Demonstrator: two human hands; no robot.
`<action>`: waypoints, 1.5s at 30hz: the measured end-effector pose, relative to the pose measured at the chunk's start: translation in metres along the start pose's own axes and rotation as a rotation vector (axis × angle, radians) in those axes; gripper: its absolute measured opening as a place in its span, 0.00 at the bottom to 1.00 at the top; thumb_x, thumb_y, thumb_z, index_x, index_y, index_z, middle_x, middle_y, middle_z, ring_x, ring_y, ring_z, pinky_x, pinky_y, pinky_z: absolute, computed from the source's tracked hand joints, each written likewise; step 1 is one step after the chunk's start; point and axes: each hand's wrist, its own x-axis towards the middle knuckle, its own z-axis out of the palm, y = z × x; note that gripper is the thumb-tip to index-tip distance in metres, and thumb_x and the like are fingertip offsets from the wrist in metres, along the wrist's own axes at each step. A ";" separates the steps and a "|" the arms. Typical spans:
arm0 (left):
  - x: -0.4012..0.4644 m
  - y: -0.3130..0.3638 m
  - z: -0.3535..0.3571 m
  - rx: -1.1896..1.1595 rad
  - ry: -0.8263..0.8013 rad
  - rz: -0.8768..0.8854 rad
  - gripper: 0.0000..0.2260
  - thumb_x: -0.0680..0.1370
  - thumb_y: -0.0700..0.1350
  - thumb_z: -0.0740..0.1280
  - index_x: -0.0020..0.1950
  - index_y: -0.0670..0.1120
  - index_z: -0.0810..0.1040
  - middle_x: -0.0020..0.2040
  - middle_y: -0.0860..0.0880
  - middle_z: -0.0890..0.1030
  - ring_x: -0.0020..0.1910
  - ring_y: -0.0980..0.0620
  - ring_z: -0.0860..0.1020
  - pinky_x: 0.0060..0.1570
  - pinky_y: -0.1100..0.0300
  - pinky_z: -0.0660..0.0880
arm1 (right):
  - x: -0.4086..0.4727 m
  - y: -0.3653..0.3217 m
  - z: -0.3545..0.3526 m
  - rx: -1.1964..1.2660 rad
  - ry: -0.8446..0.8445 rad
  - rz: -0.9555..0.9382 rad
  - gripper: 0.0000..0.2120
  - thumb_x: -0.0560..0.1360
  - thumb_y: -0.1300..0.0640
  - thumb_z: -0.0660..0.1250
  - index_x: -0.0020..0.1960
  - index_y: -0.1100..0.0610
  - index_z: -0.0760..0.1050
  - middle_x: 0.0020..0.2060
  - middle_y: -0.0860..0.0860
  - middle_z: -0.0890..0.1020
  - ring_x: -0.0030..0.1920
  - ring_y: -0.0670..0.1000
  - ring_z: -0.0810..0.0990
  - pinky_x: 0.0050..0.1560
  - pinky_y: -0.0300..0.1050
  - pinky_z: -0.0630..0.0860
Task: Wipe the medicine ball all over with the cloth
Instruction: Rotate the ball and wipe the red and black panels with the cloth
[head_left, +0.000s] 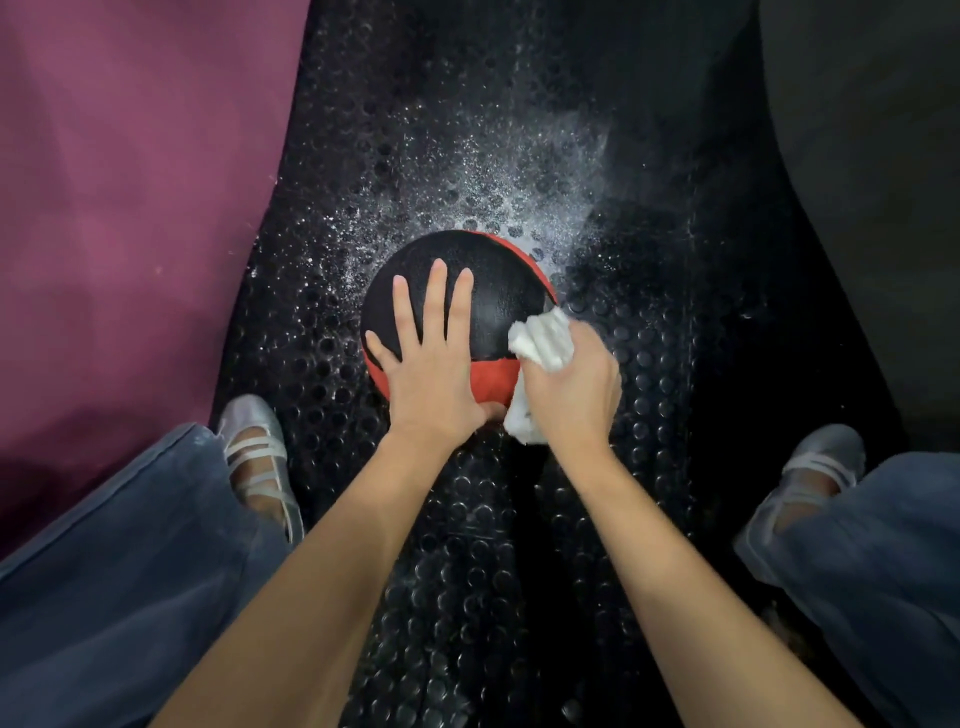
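A black and red medicine ball (493, 280) sits on the studded black floor mat (467, 545) between my feet. My left hand (431, 358) lies flat on top of the ball with straight, spread fingers. My right hand (576, 389) grips a bunched white cloth (543, 340) and holds it against the ball's right side. Part of the cloth hangs out below my right hand by the ball's near edge. The ball's underside and near side are hidden.
White powder or spray (524, 192) is scattered over the mat beyond the ball. A purple mat (130, 208) lies to the left, a dark surface (872, 156) to the right. My feet in pale shoes (260, 452) (815, 467) flank the ball.
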 end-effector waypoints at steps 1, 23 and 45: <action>0.002 0.000 0.000 -0.002 0.001 -0.005 0.59 0.66 0.63 0.76 0.78 0.52 0.32 0.78 0.53 0.32 0.76 0.42 0.32 0.68 0.27 0.49 | 0.006 -0.001 0.003 0.010 0.025 0.002 0.11 0.70 0.50 0.65 0.43 0.59 0.75 0.40 0.54 0.80 0.41 0.57 0.78 0.43 0.52 0.74; -0.003 0.008 0.004 0.234 -0.004 0.113 0.64 0.64 0.67 0.74 0.72 0.48 0.23 0.76 0.47 0.29 0.75 0.36 0.34 0.67 0.26 0.52 | 0.022 -0.003 -0.009 -0.086 0.025 -0.076 0.08 0.71 0.53 0.68 0.42 0.58 0.74 0.40 0.54 0.79 0.40 0.57 0.75 0.41 0.48 0.69; -0.035 -0.028 0.020 -0.885 0.049 -0.258 0.60 0.61 0.56 0.79 0.78 0.58 0.36 0.78 0.53 0.34 0.78 0.52 0.39 0.75 0.48 0.46 | 0.030 -0.008 -0.029 -0.165 -0.152 -0.001 0.15 0.71 0.50 0.70 0.53 0.55 0.72 0.47 0.55 0.80 0.48 0.58 0.77 0.47 0.49 0.73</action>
